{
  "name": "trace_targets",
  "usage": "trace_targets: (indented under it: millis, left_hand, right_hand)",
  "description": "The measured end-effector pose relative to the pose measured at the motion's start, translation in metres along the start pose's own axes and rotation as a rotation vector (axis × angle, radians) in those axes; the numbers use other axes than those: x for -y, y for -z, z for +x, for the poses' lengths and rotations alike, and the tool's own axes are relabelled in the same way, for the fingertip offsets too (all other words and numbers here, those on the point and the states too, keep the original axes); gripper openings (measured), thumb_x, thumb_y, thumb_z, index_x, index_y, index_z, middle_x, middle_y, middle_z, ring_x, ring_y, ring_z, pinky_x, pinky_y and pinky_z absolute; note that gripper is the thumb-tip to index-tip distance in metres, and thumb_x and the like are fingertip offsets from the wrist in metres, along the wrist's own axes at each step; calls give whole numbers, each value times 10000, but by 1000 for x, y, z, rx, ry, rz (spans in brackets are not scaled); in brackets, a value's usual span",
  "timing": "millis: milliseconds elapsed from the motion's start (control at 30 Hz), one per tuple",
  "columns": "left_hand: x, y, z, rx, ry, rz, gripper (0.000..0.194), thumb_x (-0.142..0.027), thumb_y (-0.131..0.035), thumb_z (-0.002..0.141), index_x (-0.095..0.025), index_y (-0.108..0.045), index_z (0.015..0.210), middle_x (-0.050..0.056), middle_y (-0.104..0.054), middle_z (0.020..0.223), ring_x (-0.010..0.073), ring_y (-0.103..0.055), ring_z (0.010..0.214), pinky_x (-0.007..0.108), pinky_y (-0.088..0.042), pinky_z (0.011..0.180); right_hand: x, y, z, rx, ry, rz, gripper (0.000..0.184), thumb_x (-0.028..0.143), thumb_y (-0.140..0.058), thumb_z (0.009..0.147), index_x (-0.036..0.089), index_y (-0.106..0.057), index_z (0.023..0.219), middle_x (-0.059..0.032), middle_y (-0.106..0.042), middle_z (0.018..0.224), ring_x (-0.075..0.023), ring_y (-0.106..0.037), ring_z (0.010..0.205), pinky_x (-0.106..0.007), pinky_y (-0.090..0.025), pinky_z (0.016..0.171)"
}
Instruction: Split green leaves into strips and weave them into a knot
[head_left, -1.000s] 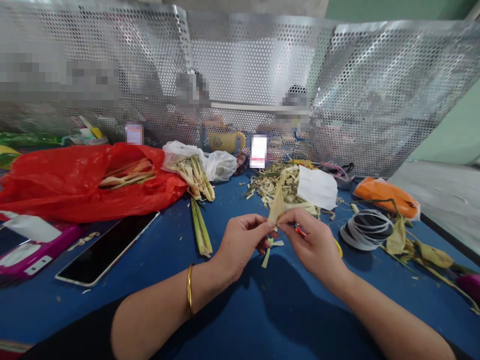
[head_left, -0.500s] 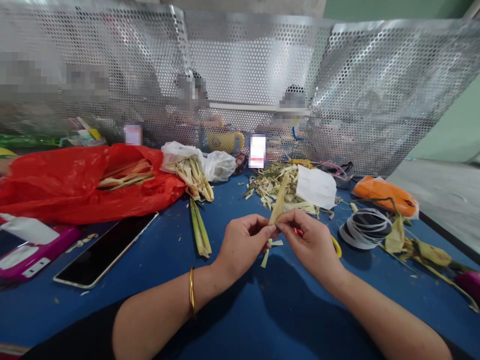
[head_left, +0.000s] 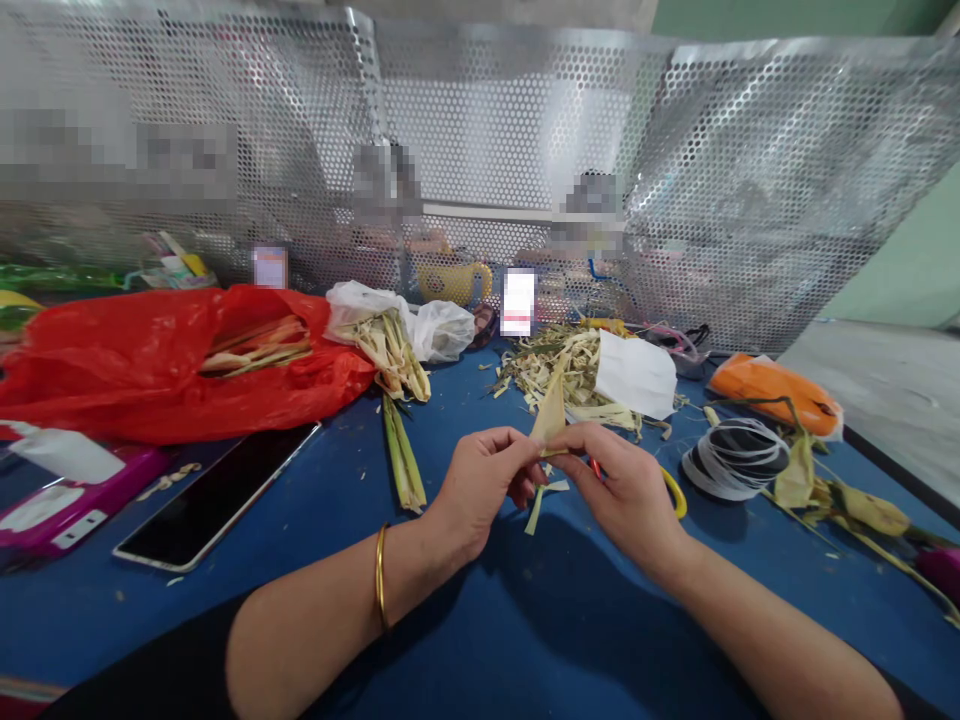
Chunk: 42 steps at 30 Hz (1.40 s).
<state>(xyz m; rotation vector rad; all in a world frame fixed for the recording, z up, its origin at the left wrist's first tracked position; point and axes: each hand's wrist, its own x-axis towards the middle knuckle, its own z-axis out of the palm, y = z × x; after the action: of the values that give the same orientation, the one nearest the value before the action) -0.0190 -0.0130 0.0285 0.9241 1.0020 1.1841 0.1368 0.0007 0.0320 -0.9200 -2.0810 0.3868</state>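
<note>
Between the fingertips of both hands stands a pale yellow piece of dried husk (head_left: 553, 405), its pointed end upward. My left hand (head_left: 491, 480) pinches its lower left edge. From the other side, my right hand (head_left: 619, 485) pinches the lower right edge with thumb and forefinger. A narrow green-yellow strip (head_left: 535, 512) shows just below my left fingers; whether it joins the husk is hidden. Under my right hand, scissors with a yellow handle (head_left: 675, 493) lie partly covered. Behind the husk is a heap of dried husk scraps (head_left: 577, 362) with a white paper (head_left: 637, 375) on it.
On the left are a red plastic bag (head_left: 150, 370) with husks, a phone (head_left: 217, 500) and a purple-and-white device (head_left: 82, 510). A husk bundle (head_left: 401, 360) lies mid-left. To the right are a spool of clear line (head_left: 735, 458) and an orange packet (head_left: 776, 393). Perforated metal panels (head_left: 502, 120) stand behind.
The husk piece has turned and now shows a broader face. My right fingers have shifted slightly across its lower end; both hands keep their pinch.
</note>
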Motion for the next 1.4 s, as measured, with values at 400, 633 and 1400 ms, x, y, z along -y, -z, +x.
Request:
trace_targets:
  millis: [400,633,1400]
  left_hand:
    - [3,1,1,1,19,-29,165,-273,-694,693,-130,-612,704,25,-647,647,76,-521,500,173,-398,442]
    - [1,-5,-5,-37,-122,99,174,-295,-668,721,-127,-631,694,22,-654,631,78,-517,494,186,-425,472]
    - [4,2,1,7,20,-30,205,-326,-683,707,-146,-591,677,10,-627,621,78,-527,500,171,-391,444]
  right_hand:
    - [4,1,0,-12,-49,-15,134,147,-503,892,205,-531,775,1,-588,804,-129,-553,762,-228,-407,705]
    - [9,0,-2,-14,-231,-63,112,174,-501,873,210,-514,768,23,-584,693,-126,-530,626,-240,-372,589]
    - [1,0,0,-27,-81,82,94,171,-551,866,213,-600,798,4,-628,786,-138,-585,749,-241,-436,694]
